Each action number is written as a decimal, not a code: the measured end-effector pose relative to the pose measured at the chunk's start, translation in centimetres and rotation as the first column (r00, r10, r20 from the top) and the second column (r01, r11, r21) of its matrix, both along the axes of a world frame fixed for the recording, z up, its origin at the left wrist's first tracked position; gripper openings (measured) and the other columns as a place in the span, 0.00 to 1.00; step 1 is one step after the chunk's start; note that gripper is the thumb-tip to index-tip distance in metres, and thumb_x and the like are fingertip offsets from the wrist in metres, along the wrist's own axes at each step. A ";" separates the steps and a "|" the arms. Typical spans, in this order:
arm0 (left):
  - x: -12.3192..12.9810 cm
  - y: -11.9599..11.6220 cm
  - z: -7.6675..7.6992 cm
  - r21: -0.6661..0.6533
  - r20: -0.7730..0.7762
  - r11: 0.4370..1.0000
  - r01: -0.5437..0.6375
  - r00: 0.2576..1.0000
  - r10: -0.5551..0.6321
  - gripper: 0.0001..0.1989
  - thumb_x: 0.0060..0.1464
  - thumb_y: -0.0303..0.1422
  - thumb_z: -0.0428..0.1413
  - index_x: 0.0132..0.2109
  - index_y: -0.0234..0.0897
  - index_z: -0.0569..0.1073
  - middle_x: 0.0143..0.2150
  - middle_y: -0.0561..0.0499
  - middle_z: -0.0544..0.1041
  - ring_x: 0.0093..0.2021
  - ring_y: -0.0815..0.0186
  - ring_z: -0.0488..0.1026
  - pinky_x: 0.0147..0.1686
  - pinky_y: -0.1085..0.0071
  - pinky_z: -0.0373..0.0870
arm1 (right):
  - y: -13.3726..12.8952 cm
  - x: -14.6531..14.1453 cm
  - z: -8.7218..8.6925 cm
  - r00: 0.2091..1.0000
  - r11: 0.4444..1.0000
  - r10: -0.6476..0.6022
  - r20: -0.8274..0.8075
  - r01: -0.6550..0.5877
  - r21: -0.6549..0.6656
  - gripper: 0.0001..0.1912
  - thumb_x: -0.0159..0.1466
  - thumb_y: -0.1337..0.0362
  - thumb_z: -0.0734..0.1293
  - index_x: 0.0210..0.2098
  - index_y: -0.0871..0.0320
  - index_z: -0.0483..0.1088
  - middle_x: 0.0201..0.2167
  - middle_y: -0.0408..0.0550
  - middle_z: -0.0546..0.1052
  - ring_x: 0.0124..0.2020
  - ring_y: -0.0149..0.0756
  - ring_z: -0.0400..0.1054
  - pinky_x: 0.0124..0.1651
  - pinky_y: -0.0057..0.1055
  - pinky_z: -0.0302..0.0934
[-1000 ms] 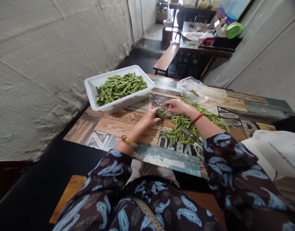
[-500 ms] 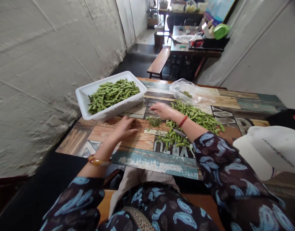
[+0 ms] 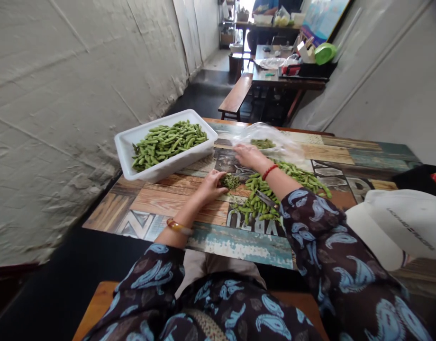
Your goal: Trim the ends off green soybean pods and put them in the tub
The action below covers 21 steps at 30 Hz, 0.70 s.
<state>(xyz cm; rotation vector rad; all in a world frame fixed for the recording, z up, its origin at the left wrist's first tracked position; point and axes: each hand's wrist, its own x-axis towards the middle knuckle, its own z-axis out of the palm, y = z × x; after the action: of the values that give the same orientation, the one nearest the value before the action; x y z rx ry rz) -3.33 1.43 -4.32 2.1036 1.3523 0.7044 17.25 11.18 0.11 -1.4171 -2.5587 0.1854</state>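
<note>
My left hand [image 3: 213, 185] is cupped at the left side of a small heap of green stem trimmings [image 3: 232, 182], thumb and fingers closing round its edge. My right hand [image 3: 249, 156] grips the near left edge of a clear plastic bag [image 3: 287, 146]; its fingertips are partly hidden. More green clippings [image 3: 262, 143] show inside the bag. Under and beside my right forearm lies a spread of green soybean pods [image 3: 255, 208], with scissors [image 3: 267, 199] resting on them. A white plastic tub [image 3: 157, 176] to the left holds many pods [image 3: 168, 144].
A white cap [image 3: 399, 227] lies at the right of the patterned wooden table [image 3: 204, 213]. Beyond are a bench [image 3: 236, 92] and another table with a black tray [image 3: 306, 71]. A white wall [image 3: 79, 94] runs along the left. A person [image 3: 266, 7] is partly visible at the back.
My left hand has moved right from bare tabletop to the trimmings. My right hand has reached forward to the bag, whose near edge has been drawn left and lifted. The scissors show more clearly.
</note>
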 end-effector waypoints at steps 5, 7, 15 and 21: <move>0.0 0.4 -0.2 -0.005 0.004 1.000 -0.022 1.000 0.022 0.26 0.41 0.28 0.66 0.51 0.32 0.76 0.39 0.49 0.67 0.34 0.66 0.65 0.40 0.65 0.71 | -3.8 -2.9 0.3 0.934 0.938 0.347 -0.078 -0.345 0.048 0.18 0.67 0.67 0.64 0.54 0.55 0.74 0.61 0.49 0.72 0.65 0.44 0.62 0.67 0.42 0.55; -0.1 0.4 -0.1 -0.015 0.017 0.999 -0.030 0.999 0.031 0.26 0.42 0.29 0.66 0.51 0.31 0.76 0.39 0.49 0.68 0.33 0.67 0.66 0.39 0.65 0.71 | -4.6 -1.7 1.0 0.902 0.918 0.396 -0.173 -0.385 0.093 0.15 0.66 0.68 0.64 0.50 0.55 0.77 0.59 0.48 0.74 0.62 0.43 0.65 0.65 0.42 0.57; 2.2 1.5 1.2 0.104 0.072 0.990 0.099 0.992 -0.107 0.14 0.57 0.32 0.55 0.48 0.33 0.79 0.44 0.43 0.76 0.42 0.61 0.74 0.48 0.62 0.72 | -2.5 9.7 2.5 0.959 0.968 -0.250 -0.134 0.252 -0.001 0.18 0.70 0.66 0.57 0.45 0.59 0.78 0.46 0.53 0.80 0.48 0.40 0.73 0.55 0.34 0.64; 5.4 6.8 1.1 0.069 -0.025 0.991 0.114 0.993 -0.113 0.22 0.53 0.27 0.55 0.56 0.34 0.75 0.56 0.41 0.76 0.57 0.56 0.72 0.61 0.57 0.66 | -0.2 9.8 -0.2 0.978 0.972 -0.204 0.031 0.206 -0.115 0.20 0.68 0.69 0.60 0.57 0.58 0.73 0.58 0.53 0.75 0.57 0.39 0.69 0.61 0.32 0.60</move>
<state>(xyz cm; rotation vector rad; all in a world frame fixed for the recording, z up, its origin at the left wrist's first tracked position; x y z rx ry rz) 2.08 8.19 -3.24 2.2299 1.2242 0.6936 27.00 10.96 -0.12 -1.7220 -2.4292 0.2942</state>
